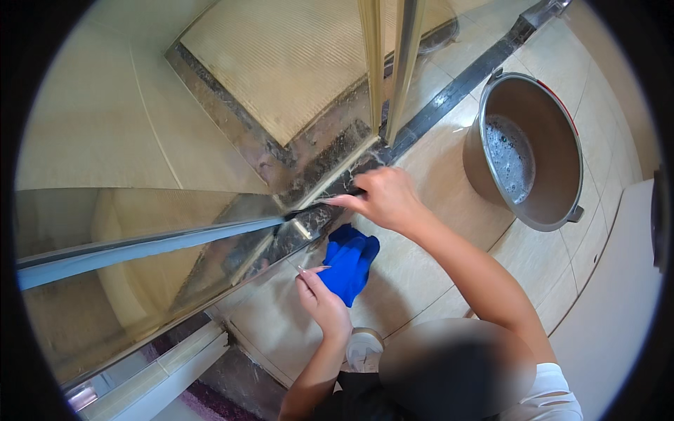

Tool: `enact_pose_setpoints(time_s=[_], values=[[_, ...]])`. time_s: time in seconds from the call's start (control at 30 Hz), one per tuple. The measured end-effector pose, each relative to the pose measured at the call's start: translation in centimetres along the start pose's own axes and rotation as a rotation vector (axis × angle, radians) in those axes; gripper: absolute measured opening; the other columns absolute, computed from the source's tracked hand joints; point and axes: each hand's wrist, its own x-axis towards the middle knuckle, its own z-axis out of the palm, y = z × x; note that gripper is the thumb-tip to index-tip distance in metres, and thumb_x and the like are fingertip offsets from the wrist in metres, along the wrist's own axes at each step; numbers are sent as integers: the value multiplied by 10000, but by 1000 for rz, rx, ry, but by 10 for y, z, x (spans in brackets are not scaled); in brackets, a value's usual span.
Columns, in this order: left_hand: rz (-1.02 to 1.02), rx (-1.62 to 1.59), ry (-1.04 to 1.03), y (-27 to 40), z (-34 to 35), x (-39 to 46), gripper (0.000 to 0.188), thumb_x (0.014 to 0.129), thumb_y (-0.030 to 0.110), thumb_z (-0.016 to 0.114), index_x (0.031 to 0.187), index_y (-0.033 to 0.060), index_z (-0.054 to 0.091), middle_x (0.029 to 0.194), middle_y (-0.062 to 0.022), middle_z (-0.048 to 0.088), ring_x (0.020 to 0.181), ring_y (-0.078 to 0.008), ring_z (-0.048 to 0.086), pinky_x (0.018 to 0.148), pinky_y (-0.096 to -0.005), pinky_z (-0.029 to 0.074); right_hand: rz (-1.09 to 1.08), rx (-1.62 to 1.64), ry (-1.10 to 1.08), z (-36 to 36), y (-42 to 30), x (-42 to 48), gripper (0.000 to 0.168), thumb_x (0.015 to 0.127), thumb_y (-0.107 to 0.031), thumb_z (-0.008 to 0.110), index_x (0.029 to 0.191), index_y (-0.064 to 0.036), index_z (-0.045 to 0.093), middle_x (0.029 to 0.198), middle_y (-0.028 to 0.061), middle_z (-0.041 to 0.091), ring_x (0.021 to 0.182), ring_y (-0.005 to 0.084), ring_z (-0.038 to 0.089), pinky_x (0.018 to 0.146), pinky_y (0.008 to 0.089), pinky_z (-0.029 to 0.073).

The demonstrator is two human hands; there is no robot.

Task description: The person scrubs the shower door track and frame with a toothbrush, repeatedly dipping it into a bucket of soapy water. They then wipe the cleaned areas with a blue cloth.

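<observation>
My right hand [388, 199] grips a slim black tool [308, 209], probably a brush, most of its handle hidden in the fist. The tool's far end touches the lower frame corner where a shower's glass panel [158, 237] meets a dark marble threshold [363, 164]. Below it, my left hand [322, 301] holds a crumpled blue cloth [352, 263] between thumb and fingers, above the tiled floor. A pale metal track [337, 171] runs along the threshold.
A brown bucket [476, 168] with foamy water [508, 158] stands at right on beige tiles [537, 263]. Upright gold-coloured door frames [403, 68] rise behind the threshold. Beyond lies a ribbed shower floor [284, 68]. My shoe [364, 348] is just below the cloth; a white fixture [611, 294] curves along the right.
</observation>
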Motion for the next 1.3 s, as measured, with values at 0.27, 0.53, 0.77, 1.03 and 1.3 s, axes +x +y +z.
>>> enact_pose_setpoints(time_s=[0.27, 0.53, 0.77, 1.03, 1.3], values=[[9, 12, -27, 0, 6, -2, 368, 948, 283, 318, 808, -11, 489, 800, -81, 526, 767, -147, 463, 760, -278, 362, 43, 19, 102, -1, 10, 0, 556, 632, -575, 622, 479, -51, 516, 464, 121, 503, 465, 282, 541, 438, 364, 416], [-4, -29, -94, -3, 9, -5, 334, 949, 268, 320, 825, 9, 490, 816, -65, 530, 772, -116, 453, 762, -258, 354, 1, 26, 231, -2, 16, 4, 532, 592, -545, 667, 482, -57, 488, 465, 101, 497, 488, 276, 536, 460, 363, 426], [-51, -54, -166, -14, 4, -7, 299, 943, 281, 345, 826, 41, 481, 829, -42, 508, 790, -93, 443, 764, -238, 350, -64, 16, 415, -23, 3, 1, 453, 548, -474, 716, 553, -71, 508, 510, 64, 519, 547, 245, 553, 505, 329, 436], [-72, -92, -206, -8, 6, -8, 293, 940, 278, 356, 817, 42, 477, 817, -42, 504, 782, -90, 445, 756, -231, 348, 142, 170, 349, -34, 18, -2, 503, 517, -431, 783, 555, -16, 501, 493, 82, 492, 448, 186, 484, 444, 293, 400], [-70, -156, -227, -9, 7, -5, 291, 934, 306, 371, 820, 57, 467, 821, -43, 497, 770, -95, 453, 751, -236, 363, 119, 188, 364, -30, 28, -4, 519, 517, -419, 795, 545, -7, 482, 473, 93, 479, 409, 172, 442, 427, 283, 387]])
